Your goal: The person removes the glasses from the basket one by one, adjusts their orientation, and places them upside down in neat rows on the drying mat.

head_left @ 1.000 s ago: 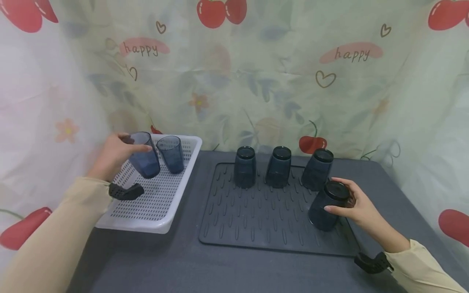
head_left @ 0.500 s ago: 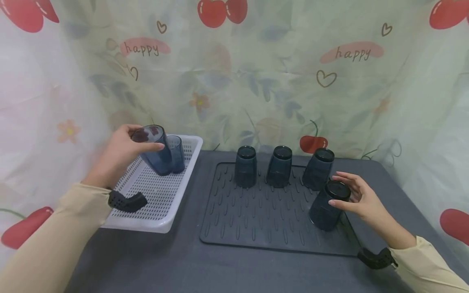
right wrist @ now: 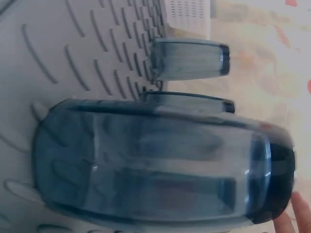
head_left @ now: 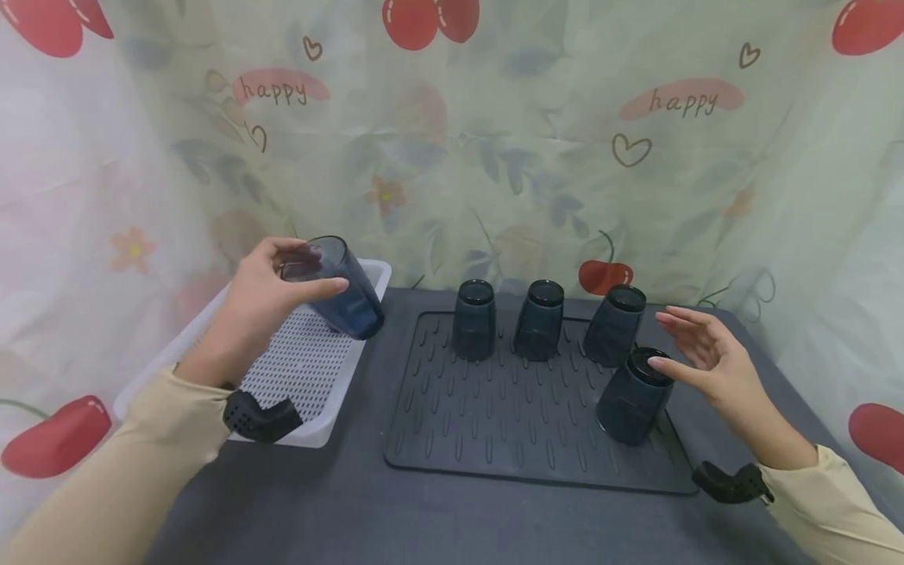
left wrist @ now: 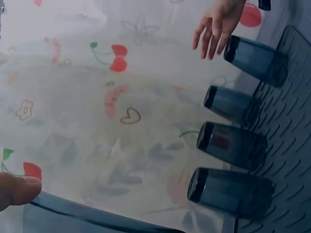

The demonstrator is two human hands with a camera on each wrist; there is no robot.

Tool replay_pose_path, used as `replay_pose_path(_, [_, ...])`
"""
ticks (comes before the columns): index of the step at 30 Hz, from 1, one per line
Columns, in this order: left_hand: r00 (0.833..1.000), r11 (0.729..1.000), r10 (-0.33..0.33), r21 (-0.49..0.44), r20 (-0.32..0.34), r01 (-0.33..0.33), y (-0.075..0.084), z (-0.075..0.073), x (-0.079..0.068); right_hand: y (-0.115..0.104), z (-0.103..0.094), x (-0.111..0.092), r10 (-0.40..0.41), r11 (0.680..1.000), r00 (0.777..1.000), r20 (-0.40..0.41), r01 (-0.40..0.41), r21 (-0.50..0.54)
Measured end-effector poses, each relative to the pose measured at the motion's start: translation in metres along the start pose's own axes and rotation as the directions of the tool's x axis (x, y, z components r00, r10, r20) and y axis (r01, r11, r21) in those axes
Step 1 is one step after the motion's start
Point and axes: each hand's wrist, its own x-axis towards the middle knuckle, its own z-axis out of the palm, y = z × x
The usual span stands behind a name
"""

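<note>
My left hand (head_left: 250,314) holds a blue drinking glass (head_left: 349,298), mouth tilted up to the left, over the right side of the white basket (head_left: 321,431). In the left wrist view, the thumb (left wrist: 19,189) lies at the rim of this glass (left wrist: 97,218). My right hand (head_left: 727,384) is spread beside an upside-down blue glass (head_left: 632,404) at the front right of the dark drying mat (head_left: 487,439). Its thumb overlaps that glass's base in the head view; whether they touch, I cannot tell. The same glass fills much of the right wrist view (right wrist: 160,170).
Along the mat's back edge stand three more upside-down glasses: a left one (head_left: 474,322), a middle one (head_left: 540,322) and a right one (head_left: 613,328). The right one is close behind the front glass. A printed curtain (head_left: 438,157) hangs behind the grey table (head_left: 424,518).
The left hand has carried its glass rightward across the basket, now hiding the other glass there. The right hand has let go of the front glass and drawn back to the right, fingers spreading.
</note>
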Motion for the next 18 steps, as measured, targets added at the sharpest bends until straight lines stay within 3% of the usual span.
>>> replay_pose_path(4, [0.999, 0.994, 0.028, -0.106, 0.016, -0.026, 0.002, 0.005, -0.008, -0.008, 0.004, 0.004, -0.056, 0.995, 0.998, -0.027, 0.058, 0.085])
replay_pose_path(8, [0.998, 0.969, 0.047, -0.245, 0.029, -0.039, 0.005, 0.015, -0.014, -0.016, 0.013, 0.007, -0.136, 0.968, 0.99, -0.027, 0.138, 0.209])
replay_pose_path(18, [0.996, 0.876, 0.086, -0.478, 0.037, -0.058, 0.009, 0.054, -0.034, -0.032, 0.048, 0.011, -0.304, 0.899, 0.951, 0.05, 0.269, 0.347])
